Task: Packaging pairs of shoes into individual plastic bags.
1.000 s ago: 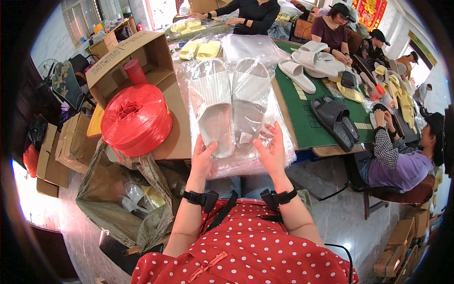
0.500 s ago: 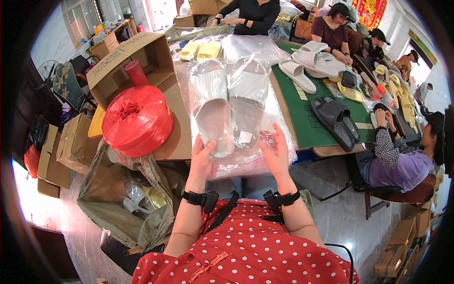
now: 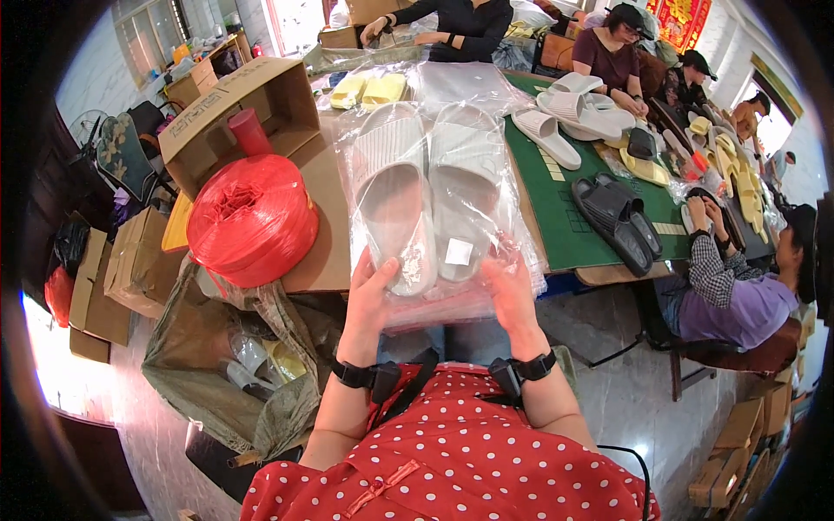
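Pinching a slipper bag (image 3: 432,187) by the tabletop's (image 3: 334,247) near edge is the left hand (image 3: 371,295); the right hand (image 3: 514,293) looks too blurry to tell.

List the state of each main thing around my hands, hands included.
Left hand: gripping the bag's near left corner
Right hand: at the bag's near right corner, blurred
Bag: filled; sealing unclear
Pale slippers: bagged, side by side
Black slippers: unbagged
Carton: open, on its side
Red roll: wound
Sack: open, partly filled
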Demonstrator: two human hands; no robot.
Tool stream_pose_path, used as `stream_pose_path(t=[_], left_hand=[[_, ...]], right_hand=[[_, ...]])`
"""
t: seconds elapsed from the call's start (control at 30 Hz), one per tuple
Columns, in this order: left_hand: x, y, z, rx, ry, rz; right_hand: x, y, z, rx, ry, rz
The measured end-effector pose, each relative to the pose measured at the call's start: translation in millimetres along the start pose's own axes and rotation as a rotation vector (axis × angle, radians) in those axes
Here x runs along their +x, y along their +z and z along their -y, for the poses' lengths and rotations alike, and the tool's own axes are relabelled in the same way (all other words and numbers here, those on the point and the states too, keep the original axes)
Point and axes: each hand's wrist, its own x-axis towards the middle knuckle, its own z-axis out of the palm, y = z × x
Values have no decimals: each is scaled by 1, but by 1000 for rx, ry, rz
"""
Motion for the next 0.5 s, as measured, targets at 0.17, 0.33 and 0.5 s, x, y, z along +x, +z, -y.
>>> stream_pose_path(t=[0.17,0.33,0.5], left_hand=[[-6,5,3,-47,-52,32],[-19,26,20,38,-59,-11],[-39,16,1,8,-57,-101]], right_hand=[[-3,2,-2,-207,-57,59],[-8,15,-19,-847,-560,-37],[-13,23,-23,-683,-433,188]])
